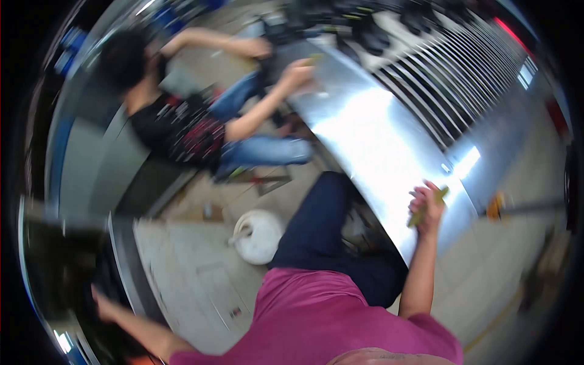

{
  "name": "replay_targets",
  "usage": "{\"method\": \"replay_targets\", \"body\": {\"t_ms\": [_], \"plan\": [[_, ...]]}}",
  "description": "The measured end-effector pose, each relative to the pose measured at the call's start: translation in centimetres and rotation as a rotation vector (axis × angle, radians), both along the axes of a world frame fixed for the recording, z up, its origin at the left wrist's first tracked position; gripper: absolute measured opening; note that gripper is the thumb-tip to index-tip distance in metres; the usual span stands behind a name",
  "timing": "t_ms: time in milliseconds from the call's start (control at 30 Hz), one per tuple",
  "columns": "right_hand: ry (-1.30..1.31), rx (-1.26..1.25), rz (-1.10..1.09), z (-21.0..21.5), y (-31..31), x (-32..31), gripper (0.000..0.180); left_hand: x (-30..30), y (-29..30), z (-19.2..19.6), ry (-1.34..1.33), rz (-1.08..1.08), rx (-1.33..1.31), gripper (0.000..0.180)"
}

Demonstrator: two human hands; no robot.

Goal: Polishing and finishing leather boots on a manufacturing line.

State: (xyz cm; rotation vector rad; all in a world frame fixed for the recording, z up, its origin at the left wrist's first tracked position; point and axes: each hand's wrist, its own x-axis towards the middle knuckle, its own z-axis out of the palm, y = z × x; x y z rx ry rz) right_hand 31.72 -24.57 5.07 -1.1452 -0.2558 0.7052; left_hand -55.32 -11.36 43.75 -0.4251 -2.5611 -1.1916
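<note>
My right hand (429,208) is closed round a narrow yellow-green object (418,217), whose ends stick out on both sides of the fist; its exact kind is blurred. That hand is over the near end of a shiny metal tabletop (389,140). My left hand (104,306) reaches far out to the left, beside a dark container or bin (67,261). Motion blur and the dark background hide its fingers, so I cannot see whether it holds anything.
Ahead to the left sits a co-worker (182,131), one hand (298,76) over the table with a small yellow-green thing. A slatted rack or conveyor (450,79) adjoins the table, with several black items (368,33) beyond. A white bucket (258,237) stands left of my legs.
</note>
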Motion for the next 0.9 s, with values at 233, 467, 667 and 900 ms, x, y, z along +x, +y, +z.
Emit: {"method": "replay_targets", "body": {"t_ms": [233,467,667,900], "plan": [[-0.072,-0.095,-0.111,3.2,-1.5,1.8,0.046,42.5,17.0,-9.3,1.115,-0.940,0.580,0.022],[-0.013,-0.128,-0.003,2.8,-2.1,1.5,0.039,86.3,39.6,-30.6,-0.796,-2.595,-0.013,0.060],[-0.219,-0.152,0.092,1.7,-1.6,1.4,0.035,102.5,57.2,-37.1,-0.040,-1.771,0.280,0.080],[-0.140,-0.160,0.146,1.6,-2.2,2.3,0.036,106.5,54.6,-41.8,-0.679,-1.515,-0.334,0.066]]}}
